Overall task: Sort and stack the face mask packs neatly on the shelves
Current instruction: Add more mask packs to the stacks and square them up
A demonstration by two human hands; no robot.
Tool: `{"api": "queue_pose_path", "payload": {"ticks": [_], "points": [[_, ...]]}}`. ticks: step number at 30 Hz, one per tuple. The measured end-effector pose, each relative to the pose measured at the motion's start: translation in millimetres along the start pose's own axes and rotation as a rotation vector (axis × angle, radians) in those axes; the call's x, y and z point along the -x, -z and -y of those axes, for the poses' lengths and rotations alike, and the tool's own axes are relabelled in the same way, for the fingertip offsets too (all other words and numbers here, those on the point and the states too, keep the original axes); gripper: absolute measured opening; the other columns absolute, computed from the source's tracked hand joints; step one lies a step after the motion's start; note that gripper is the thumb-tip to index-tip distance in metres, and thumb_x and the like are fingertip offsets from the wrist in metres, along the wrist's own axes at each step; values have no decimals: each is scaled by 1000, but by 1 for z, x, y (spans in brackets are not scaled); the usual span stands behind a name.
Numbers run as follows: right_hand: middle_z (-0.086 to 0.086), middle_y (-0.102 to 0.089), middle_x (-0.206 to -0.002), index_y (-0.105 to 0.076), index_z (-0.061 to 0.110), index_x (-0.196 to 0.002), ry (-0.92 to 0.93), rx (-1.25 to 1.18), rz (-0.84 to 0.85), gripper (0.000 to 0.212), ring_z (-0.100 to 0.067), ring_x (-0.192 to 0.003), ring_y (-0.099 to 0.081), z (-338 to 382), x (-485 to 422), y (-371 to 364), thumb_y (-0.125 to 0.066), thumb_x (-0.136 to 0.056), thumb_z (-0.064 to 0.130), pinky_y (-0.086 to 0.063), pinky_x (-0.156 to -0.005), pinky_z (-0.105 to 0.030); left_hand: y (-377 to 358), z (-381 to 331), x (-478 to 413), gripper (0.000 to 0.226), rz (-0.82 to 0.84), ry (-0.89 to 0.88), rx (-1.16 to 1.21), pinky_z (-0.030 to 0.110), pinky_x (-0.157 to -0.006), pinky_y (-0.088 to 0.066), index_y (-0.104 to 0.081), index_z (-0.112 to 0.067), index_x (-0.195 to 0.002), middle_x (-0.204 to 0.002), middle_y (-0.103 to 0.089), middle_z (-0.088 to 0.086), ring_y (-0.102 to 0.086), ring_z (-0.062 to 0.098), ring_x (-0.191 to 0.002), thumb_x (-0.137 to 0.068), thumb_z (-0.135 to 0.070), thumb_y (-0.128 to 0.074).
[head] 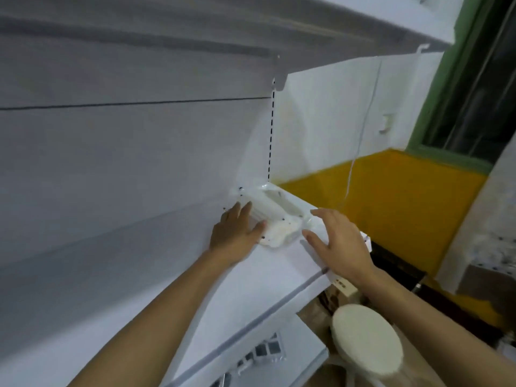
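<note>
A small pile of clear-wrapped white face mask packs [275, 216] lies at the far right end of a white shelf [245, 277], against the back panel. My left hand [237, 233] rests flat on the pile's left side, fingers straight, thumb on the lower pack. To the pile's right, my right hand [337, 241] hovers over the shelf's front edge with spread fingers, fingertips at the wrapping's right edge. Whether they touch it is unclear. The view is tilted and blurred.
Another white shelf [307, 29] runs overhead. Below the front edge, a lower shelf [304, 356] holds more packs [262, 356] with dark print. A round cream stool [365, 339] stands on the floor at the right, by a yellow and white wall [391, 208].
</note>
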State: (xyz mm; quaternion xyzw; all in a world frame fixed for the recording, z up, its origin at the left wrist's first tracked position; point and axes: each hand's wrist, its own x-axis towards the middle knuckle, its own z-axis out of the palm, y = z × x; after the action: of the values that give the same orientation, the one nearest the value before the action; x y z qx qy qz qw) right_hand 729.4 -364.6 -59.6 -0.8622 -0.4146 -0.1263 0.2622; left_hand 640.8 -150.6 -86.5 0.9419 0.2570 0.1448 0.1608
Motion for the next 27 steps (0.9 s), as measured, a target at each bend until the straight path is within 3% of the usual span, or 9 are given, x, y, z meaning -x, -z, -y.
{"api": "queue_pose_path", "payload": {"ticks": [2, 5, 9, 12, 15, 20, 24, 25, 27], "points": [[-1, -57, -132, -56, 18, -128, -34, -38, -12, 52, -22, -124, -48, -8, -24, -8, -44, -90, 51, -36, -99, -36, -9, 4, -4, 62, -4, -19, -120, 40, -108, -31, -29, -28, -146, -150, -35, 0, -35, 23, -136, -93, -61, -34], [-2, -63, -123, -65, 18, -119, -37, -51, 33, 42, -21, -116, -53, -9, -64, -22, -43, -97, 47, -37, -95, -35, -14, 7, -8, 60, -24, -17, -111, 37, -111, -28, -32, -31, -145, -150, -36, -6, -34, 18, -137, -93, -60, -37], [3, -67, -79, -66, 20, -104, -77, -174, 235, 31, -24, -87, -63, 7, -122, -41, -45, -98, 42, -39, -67, -28, -8, 4, -3, 76, -14, -3, -108, 33, -113, -25, -34, -33, -145, -153, -33, -9, -30, 13, -141, -82, -74, -22], [-8, -69, -91, -66, 11, -99, -77, -320, 376, 31, -26, -80, -63, 16, -163, -48, -47, -98, 36, -38, -63, -27, -4, 0, -1, 78, 13, 41, -68, 32, -115, -23, -36, -33, -145, -154, -32, -9, -29, 13, -142, -79, -70, -14], [-7, -66, -78, -64, 11, -94, -177, -574, 589, 24, -16, -54, -59, 22, -186, -43, -51, -97, 30, -41, -54, -23, -1, -2, -2, 66, 15, 59, -57, 28, -114, -23, -41, -32, -143, -153, -34, -11, -30, 11, -142, -86, -57, -17], [-13, -58, -86, -59, -11, -106, -77, -490, 634, 40, -23, -74, -54, 10, -199, -51, -54, -96, 27, -48, -68, -32, -1, -5, -1, 62, -7, 123, 25, 15, -109, -18, -42, -35, -143, -154, -31, -14, -28, 7, -142, -87, -60, -35], [-12, -61, -109, -58, 4, -115, -116, -680, 669, 36, -25, -94, -62, -4, -203, -55, -63, -92, 31, -55, -86, -40, -6, -2, 3, 75, -65, 160, -24, 18, -108, -22, -45, -40, -139, -151, -33, -14, -28, 8, -139, -75, -78, -39], [-16, -61, -111, -57, 2, -118, -135, -766, 689, 40, -26, -94, -63, -5, -204, -55, -63, -92, 31, -56, -86, -40, -6, -3, 4, 77, -97, 157, -67, 20, -104, -27, -47, -39, -138, -145, -38, -13, -33, 10, -134, -73, -80, -35], [-21, -64, -100, -57, -2, -117, -209, -964, 790, 39, -26, -78, -64, -4, -202, -51, -61, -94, 29, -58, -69, -34, -4, -7, 8, 75, -149, 156, -117, 19, -89, -34, -52, -36, -131, -126, -48, -13, -43, 10, -117, -72, -78, -34]]}}
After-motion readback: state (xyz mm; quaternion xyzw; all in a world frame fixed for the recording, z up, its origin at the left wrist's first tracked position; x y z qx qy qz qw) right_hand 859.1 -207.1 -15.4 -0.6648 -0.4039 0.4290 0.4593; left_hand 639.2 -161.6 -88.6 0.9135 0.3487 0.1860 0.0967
